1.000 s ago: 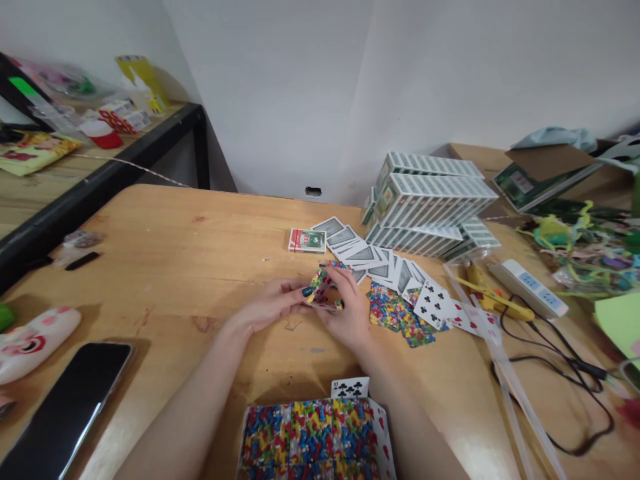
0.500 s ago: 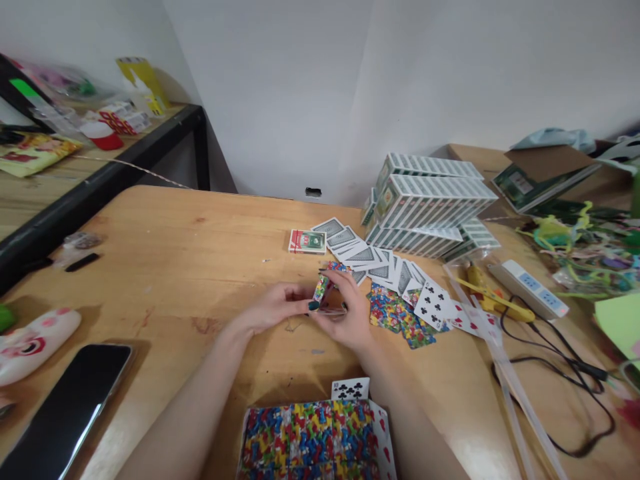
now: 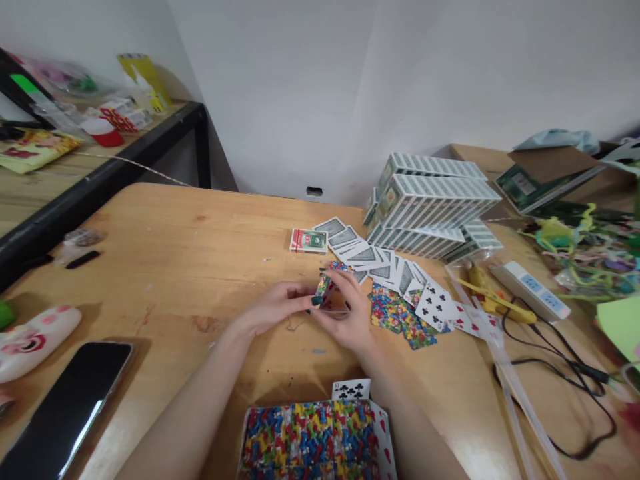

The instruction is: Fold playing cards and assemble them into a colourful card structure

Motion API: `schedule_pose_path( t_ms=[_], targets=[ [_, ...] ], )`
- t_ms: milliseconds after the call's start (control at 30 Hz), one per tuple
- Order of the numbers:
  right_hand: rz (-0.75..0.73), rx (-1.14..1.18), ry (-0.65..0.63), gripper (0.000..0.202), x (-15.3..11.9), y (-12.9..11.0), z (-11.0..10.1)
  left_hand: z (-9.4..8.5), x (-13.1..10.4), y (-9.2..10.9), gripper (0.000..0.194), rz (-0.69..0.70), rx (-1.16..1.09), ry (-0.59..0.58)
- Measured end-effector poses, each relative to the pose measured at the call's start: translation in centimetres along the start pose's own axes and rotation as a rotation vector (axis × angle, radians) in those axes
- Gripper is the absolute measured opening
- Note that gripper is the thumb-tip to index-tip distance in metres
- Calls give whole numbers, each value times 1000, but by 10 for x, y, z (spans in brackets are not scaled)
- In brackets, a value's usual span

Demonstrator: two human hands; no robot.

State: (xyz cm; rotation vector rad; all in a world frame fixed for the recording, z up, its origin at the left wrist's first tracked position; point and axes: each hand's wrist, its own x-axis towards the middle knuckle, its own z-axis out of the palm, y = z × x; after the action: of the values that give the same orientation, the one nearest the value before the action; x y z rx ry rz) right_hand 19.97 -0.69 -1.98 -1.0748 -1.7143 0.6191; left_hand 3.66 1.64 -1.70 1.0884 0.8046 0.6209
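At the middle of the table, my left hand (image 3: 280, 307) and my right hand (image 3: 347, 317) close around a bent playing card (image 3: 324, 285) with a colourful patterned back. The thumb and fingers of the left hand pinch its left side; the right hand's fingers curve round the other side. Part of it is hidden behind the fingers. Close to my body lies a block of cards (image 3: 310, 433) with the same colourful backs, a ten of clubs (image 3: 351, 389) sticking out at its far edge. Loose colourful cards (image 3: 400, 313) lie right of my right hand.
Grey-backed cards (image 3: 360, 253) fan out beyond my hands, beside a boxed deck (image 3: 309, 241). Stacked card boxes (image 3: 435, 200) stand behind. At the right are a yellow glue gun (image 3: 500, 303), a power strip (image 3: 533, 290) and cables. A phone (image 3: 70, 407) lies at the left.
The bent card has turned slightly in my fingers, so more of its inner side shows. Both hands keep nearly the same place and grip.
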Motion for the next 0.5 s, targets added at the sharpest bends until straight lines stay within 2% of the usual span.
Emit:
schedule_pose_path(
  t_ms=[200,300,433,500],
  targets=[
    [2,-23,-23,53,0,3,1,1,1,4,25,-22,5,17],
    [31,-64,-11,61,2,7,-2,1,3,5,33,4,-5,25],
    [140,-110,56,75,3,19,-6,1,6,3,45,74,-40,105],
    [230,-8,86,76,4,26,-6,1,8,2,49,110,-50,154]
  ],
)
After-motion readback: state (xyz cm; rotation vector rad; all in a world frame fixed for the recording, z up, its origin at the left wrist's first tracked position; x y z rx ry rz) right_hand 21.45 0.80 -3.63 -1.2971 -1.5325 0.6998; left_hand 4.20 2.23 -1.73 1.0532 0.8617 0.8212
